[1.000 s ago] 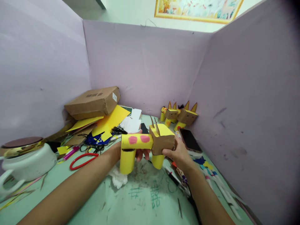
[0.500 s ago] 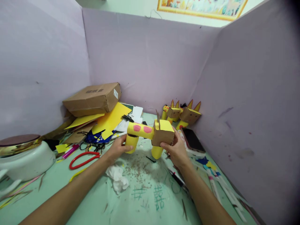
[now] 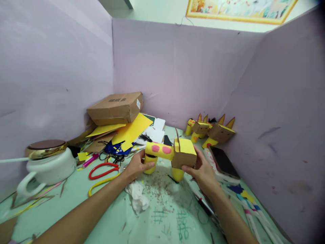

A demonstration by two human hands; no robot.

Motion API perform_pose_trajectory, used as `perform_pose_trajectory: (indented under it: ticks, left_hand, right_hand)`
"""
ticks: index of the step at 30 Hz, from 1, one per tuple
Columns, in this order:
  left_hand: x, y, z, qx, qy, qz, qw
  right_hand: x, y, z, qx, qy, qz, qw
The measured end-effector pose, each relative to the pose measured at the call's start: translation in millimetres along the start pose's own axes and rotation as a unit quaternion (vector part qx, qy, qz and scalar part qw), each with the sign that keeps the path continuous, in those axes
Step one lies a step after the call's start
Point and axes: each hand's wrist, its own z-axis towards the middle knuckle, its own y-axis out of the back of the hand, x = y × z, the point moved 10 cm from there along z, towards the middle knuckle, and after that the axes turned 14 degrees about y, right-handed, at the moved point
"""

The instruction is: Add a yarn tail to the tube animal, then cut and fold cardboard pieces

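Observation:
Between my hands is a yellow paper-tube animal figure (image 3: 160, 151) with pink spots, a black stringy tail and a box head of brown cardboard with a yellow top. A thin brown strip sticks up from the head. My left hand (image 3: 138, 166) is closed around the rear leg tube, thumb in front. My right hand (image 3: 200, 167) grips the side of the head, its thumb on the lower front edge; its other fingers are partly hidden behind. Crumpled white tissue (image 3: 137, 197) lies below my left wrist, and brown scraps are scattered under the figure.
Two similar figures (image 3: 219, 132) stand at the back right, near a phone (image 3: 224, 162). Red-and-yellow-handled scissors (image 3: 104, 170), a white mug (image 3: 50, 167) and a cardboard box (image 3: 115, 108) over yellow sheets (image 3: 135, 130) are at left. Markers (image 3: 254, 213) lie right. Pale partitions (image 3: 172, 67) enclose the table.
The camera view has turned left, so everything appears farther right, and more of the mug shows. The figure sits slightly lower in view, still held by both hands.

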Motion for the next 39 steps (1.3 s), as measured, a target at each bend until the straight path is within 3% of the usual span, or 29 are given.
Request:
perform_pose_trajectory:
  ticks: [9, 17, 23, 26, 29, 31, 34, 36, 39]
  left_hand:
    - [3, -2.5, 3, 0.024, -0.003, -0.027, 0.999]
    - [-5, -3.6, -3, 0.039, -0.009, -0.044, 0.998]
    - [-14, 0.0, -9, 0.029, -0.022, -0.069, 0.997]
    - [-22, 19.0, -10, -0.029, -0.039, -0.1, 0.994]
    - [-33, 46.1, -10, -0.104, -0.047, -0.13, 0.985]
    - [-41, 56.6, -7, -0.117, -0.036, -0.136, 0.983]
    - [-53, 55.4, 0, -0.071, 0.002, -0.122, 0.99]
    - [-57, 50.5, 4, -0.039, 0.032, -0.108, 0.993]
    - [-60, 49.0, 6, -0.035, 0.059, -0.104, 0.992]
  right_hand:
    - [0, 0, 1, 0.018, -0.003, -0.021, 1.0]
    - [3, 21, -4, -0.021, 0.006, -0.054, 0.998]
    - [6, 22, -7, -0.037, 0.018, -0.048, 0.998]
    - [36, 27, -11, -0.092, 0.089, -0.073, 0.989]
    - [93, 26, -29, -0.175, 0.197, -0.139, 0.955]
    - [128, 9, -39, -0.185, 0.23, -0.218, 0.93]
    - [152, -59, -29, -0.021, 0.251, -0.254, 0.934]
    - [147, -99, -14, 0.065, 0.241, -0.262, 0.932]
    - [110, -127, 20, 0.1, 0.176, -0.278, 0.939]
